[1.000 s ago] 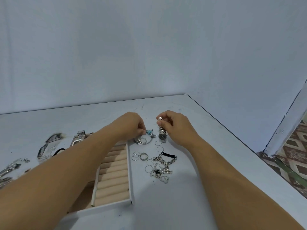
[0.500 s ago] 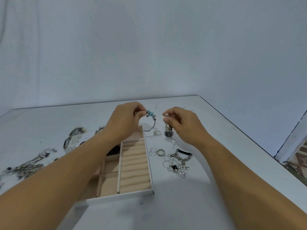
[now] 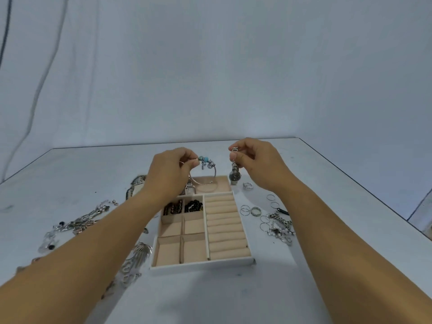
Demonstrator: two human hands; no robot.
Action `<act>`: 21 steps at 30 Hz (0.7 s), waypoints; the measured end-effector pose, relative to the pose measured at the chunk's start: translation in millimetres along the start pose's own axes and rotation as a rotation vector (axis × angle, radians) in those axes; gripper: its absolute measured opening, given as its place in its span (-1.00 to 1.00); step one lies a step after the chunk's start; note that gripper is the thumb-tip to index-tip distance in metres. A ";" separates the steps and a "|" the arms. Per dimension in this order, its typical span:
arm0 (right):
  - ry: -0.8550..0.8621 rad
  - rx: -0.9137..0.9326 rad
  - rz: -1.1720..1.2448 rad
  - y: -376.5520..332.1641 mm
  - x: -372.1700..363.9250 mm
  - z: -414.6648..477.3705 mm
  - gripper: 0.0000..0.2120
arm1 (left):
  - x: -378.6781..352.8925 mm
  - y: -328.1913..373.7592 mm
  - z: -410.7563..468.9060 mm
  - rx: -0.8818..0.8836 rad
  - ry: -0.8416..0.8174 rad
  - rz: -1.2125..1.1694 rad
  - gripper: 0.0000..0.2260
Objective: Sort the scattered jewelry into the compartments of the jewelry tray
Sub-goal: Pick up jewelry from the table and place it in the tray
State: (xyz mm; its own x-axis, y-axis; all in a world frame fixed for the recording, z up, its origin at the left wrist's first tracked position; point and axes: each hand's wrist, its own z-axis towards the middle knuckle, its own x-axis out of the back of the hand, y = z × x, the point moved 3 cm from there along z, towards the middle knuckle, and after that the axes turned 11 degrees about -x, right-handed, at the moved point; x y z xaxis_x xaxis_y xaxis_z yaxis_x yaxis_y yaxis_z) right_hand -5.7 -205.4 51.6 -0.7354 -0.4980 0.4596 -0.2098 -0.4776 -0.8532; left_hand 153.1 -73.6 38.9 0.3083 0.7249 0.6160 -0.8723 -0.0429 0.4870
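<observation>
Fingers (image 3: 192, 163) of the left hand (image 3: 171, 171) are clamped in a pinch on a thin silver wire bangle with turquoise beads (image 3: 205, 170). The bangle is held in the air above the wide compartment at the 12 o'clock end of the tray. The fingers (image 3: 234, 157) of the right hand (image 3: 259, 164) are closed on the upper strap end of a silver link-strap wristwatch with a dark round dial (image 3: 235, 176). The wristwatch hangs vertically, dial lowermost, above the counter just off the tray's 1 o'clock corner. A gap is seen between the two hands.

A white-rimmed rectangular jewelry tray with beige lining (image 3: 203, 265) is laid on the white counter (image 3: 210, 298). A column of beige ring rolls (image 3: 223, 226) is located along its 3 o'clock side, and small square compartments are arranged along its 9 o'clock side. Dark beaded bracelets (image 3: 192, 206) are contained in the two small compartments nearest 12 o'clock. A silver watch with a pale rectangular face (image 3: 189, 190) is laid in the wide compartment, partly hidden by the left hand.

At 3 o'clock from the tray, thin silver hoop rings (image 3: 245, 210), a broad silver band ring (image 3: 255, 211) and a tangled pile of silver chains (image 3: 278, 226) are spread on the counter. A small silver ring (image 3: 247, 185) is placed at 1 o'clock, just beside the hanging dial. A heap of silver chain jewelry (image 3: 81, 223) is located at 9 o'clock, and silver leaf-shaped pieces (image 3: 140, 252) are found at 7 o'clock, near the tray's corner.
</observation>
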 end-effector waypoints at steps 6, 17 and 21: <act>0.109 -0.004 0.059 13.8 -10.7 -4.2 -0.93 | -27.4 -13.5 -2.8 -0.004 -0.039 0.049 -0.94; 0.138 -0.018 0.062 29.5 -13.4 -2.0 -0.90 | -40.4 -20.4 0.3 -0.111 -0.242 0.442 -0.80; 0.129 -0.007 0.046 29.5 -15.2 -3.6 -0.90 | -40.1 -21.0 5.3 -0.115 -0.318 0.461 -0.78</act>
State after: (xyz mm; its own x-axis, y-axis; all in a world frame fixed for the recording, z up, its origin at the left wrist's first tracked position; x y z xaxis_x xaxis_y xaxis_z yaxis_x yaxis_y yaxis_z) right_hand -3.0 -209.3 18.5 -0.8210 -0.4216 0.3849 -0.1783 -0.4511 -0.8745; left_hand 161.0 -105.4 7.2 -0.0307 0.4054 0.9136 -0.9738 -0.2182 0.0642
